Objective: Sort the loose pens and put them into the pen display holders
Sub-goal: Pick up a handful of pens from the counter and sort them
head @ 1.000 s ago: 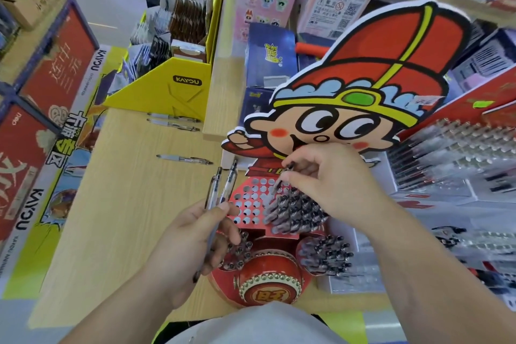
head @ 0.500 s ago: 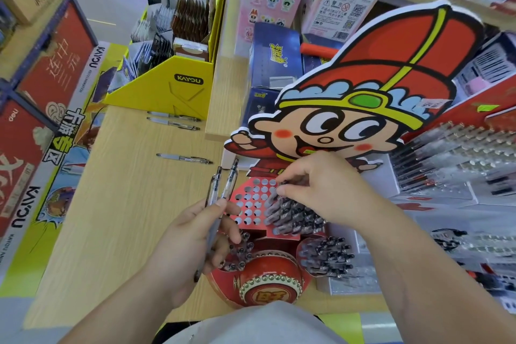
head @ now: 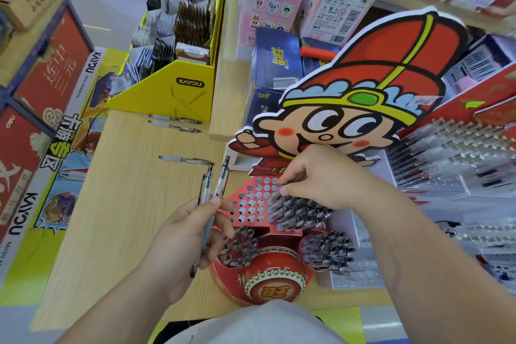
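Head view, left hand (head: 184, 237): grip clamped on two pens (head: 216, 190); a slack hold could drop them off the near edge of the counter (head: 125, 218).
Right hand (head: 321, 176): grip pinching one pen (head: 276, 198) into the red holder (head: 237, 205); a skewed push may jostle packed neighbours.
Room: free holes (head: 252, 201) leftward; loose pens (head: 185, 160) farther along the counter.

left hand (head: 184, 240): fingers curled, gripping | right hand (head: 324, 176): palm down, fingers pinching

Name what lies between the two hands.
In the head view, only the red holder panel of empty holes lies between the left hand with its two pens and the right hand.
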Motion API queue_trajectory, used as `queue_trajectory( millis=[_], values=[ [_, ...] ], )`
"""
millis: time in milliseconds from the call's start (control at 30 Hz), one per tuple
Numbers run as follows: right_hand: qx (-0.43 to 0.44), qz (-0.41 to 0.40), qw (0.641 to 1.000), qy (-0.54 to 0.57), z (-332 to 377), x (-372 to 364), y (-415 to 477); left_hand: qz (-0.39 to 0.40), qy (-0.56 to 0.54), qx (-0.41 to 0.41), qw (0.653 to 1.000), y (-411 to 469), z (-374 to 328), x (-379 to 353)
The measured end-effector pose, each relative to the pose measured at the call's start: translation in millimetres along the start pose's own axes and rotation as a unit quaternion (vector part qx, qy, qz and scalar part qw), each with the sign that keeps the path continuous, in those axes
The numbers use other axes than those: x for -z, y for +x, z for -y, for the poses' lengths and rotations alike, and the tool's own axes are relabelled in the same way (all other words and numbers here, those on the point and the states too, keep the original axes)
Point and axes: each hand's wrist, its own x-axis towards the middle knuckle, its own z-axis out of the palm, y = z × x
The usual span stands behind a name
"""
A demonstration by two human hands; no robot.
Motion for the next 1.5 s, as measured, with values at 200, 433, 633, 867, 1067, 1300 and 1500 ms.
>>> queue_trajectory(
  millis=[200, 433, 633, 867, 1067, 1300, 1500],
  values=[
    [-0.010, 0.009, 1.000, 0.005, -2.7, -0.5, -14.1, 0.011, 0.006, 0.000, 1.000, -8.6, -1.9, 7.3],
    [-0.013, -0.029, 0.998, -0.045, 8.2, -3.6, -23.6, 0.018, 0.025, 0.013, 0.999, -19.0, -4.2, 16.1],
    [-0.023, -0.028, 0.997, -0.070, 16.3, -6.1, -30.3, 0.030, 0.040, 0.012, 0.999, -21.7, -7.6, 22.4],
    [0.014, -0.232, 0.972, 0.022, 36.2, -20.8, -54.4, -0.046, 0.038, 0.000, 0.998, -28.1, -1.2, 30.3],
    [0.089, -0.223, 0.965, 0.110, 53.2, -40.9, -52.6, -0.143, 0.060, -0.015, 0.988, -40.9, -4.9, 49.9],
    [0.085, -0.200, 0.964, 0.151, 91.6, -61.0, -38.5, -0.177, 0.145, -0.032, 0.973, -14.9, -35.4, 90.8],
    [0.013, -0.187, 0.968, 0.165, 126.6, -86.0, 9.5, -0.130, 0.157, -0.030, 0.979, 35.3, -55.0, 153.2]
  ],
)
